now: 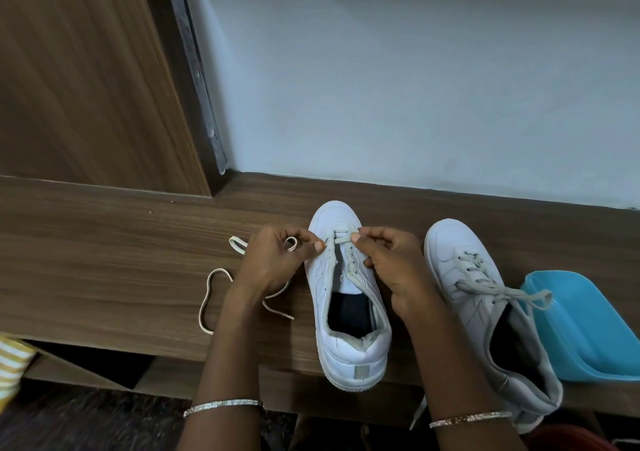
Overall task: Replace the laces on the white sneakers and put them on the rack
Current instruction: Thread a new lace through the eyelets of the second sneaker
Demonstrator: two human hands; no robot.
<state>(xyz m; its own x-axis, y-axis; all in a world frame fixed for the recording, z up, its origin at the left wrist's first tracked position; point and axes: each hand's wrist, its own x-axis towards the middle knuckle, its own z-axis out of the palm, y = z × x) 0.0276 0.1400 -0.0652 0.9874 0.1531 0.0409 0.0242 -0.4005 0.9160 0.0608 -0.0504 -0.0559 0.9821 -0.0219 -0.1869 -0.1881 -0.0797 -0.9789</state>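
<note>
Two white sneakers stand on a wooden shelf top, toes toward the wall. The left sneaker has a lace only through its front eyelets. My left hand pinches that lace at the left eyelets; the rest trails in loops on the wood to the left. My right hand pinches the lace's other end at the right eyelets. The right sneaker is fully laced with a grey lace and tied in a bow.
A blue plastic tub lies to the right of the laced sneaker. A pale wall rises behind the shelf and a wooden door panel at the left. Below the shelf edge are a dark opening and a yellow-striped cloth.
</note>
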